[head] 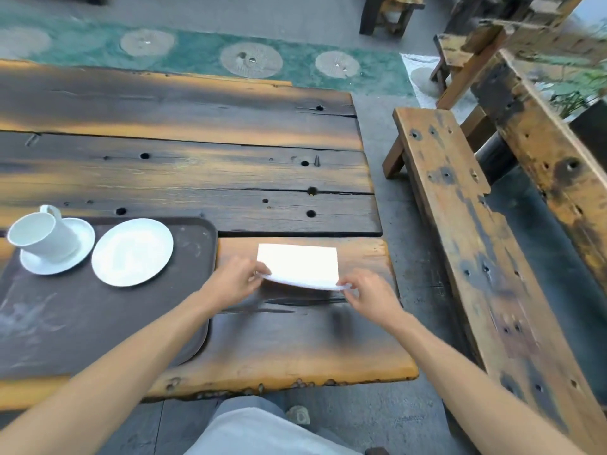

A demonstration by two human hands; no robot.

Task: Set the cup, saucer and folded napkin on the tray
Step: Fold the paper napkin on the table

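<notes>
Head cam: white napkin (300,265) folded, near edge pinched by L hand (237,280) & R hand (370,292).

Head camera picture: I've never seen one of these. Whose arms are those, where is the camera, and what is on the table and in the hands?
There is no machine here. The camera sits on a person's head and looks forward and down, so the two bare arms coming in from the bottom are that person's own.

They sit at a dark wooden table, with a wooden bench off to the right. On the left lies a dark tray. On it stands a white cup on a saucer, and beside that a second white plate with nothing on it.

The left hand and right hand each pinch a near corner of a white folded napkin. It lies on the table just right of the tray, its near edge lifted. So the napkin is not yet on the tray.
</notes>
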